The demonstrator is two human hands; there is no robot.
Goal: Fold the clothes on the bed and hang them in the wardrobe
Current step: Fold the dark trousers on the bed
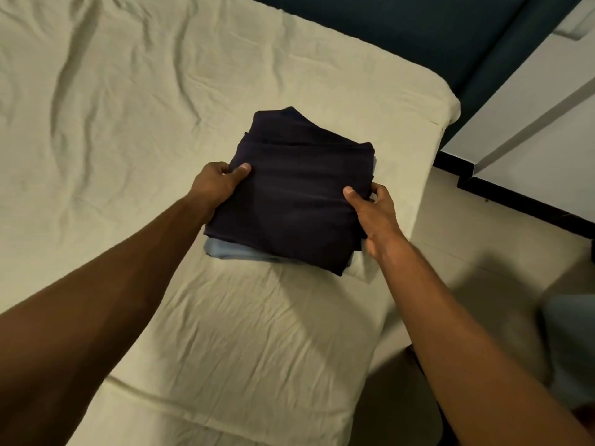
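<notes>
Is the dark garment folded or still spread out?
Folded: the dark garment is a compact layered rectangle on a light blue piece, gripped by left hand and right hand.

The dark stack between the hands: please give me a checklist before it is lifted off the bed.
1. Left hand grips the stack, thumb on top: ok.
2. Right hand grips the opposite edge: ok.
3. Dark garment is folded: ok.
4. Blue garment beneath is aligned: not ok, it sticks out.
5. Fingers reach under the blue garment: cannot tell.
6. Sheet is free of the grip: cannot tell.
</notes>
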